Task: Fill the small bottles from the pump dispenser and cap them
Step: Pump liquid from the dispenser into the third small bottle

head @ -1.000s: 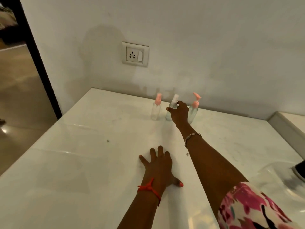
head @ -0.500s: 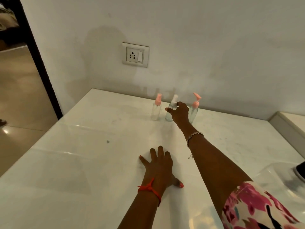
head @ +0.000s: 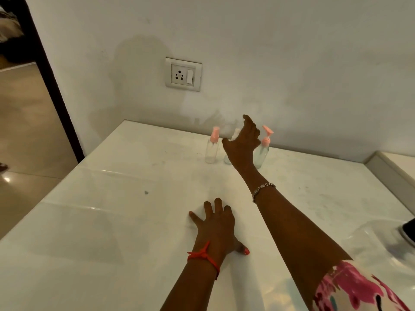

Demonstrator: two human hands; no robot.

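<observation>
While leaning the flat, empty left hand (head: 215,225) on the white tabletop (head: 112,198), holds the right hand (head: 243,142) wide, gripping nothing, just before the small clear upright white-capped bottle (head: 227,159).

Red thread (head: 203,257) L wrist, silver chain (head: 262,189) R wrist, pink floral sleeve (head: 350,288)

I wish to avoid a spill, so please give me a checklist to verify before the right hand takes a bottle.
1. The right hand is free: ok, fingers spread, holding nothing.
2. The left hand gives support: ok, flat on the white counter.
3. The pump dispenser stands upright: ok, near the wall.
4. The pink-capped spray bottle stands upright: ok.
5. The middle bottle is capped: cannot tell, mostly hidden behind the right hand.
6. Liquid level in the pump dispenser: cannot tell.
</observation>
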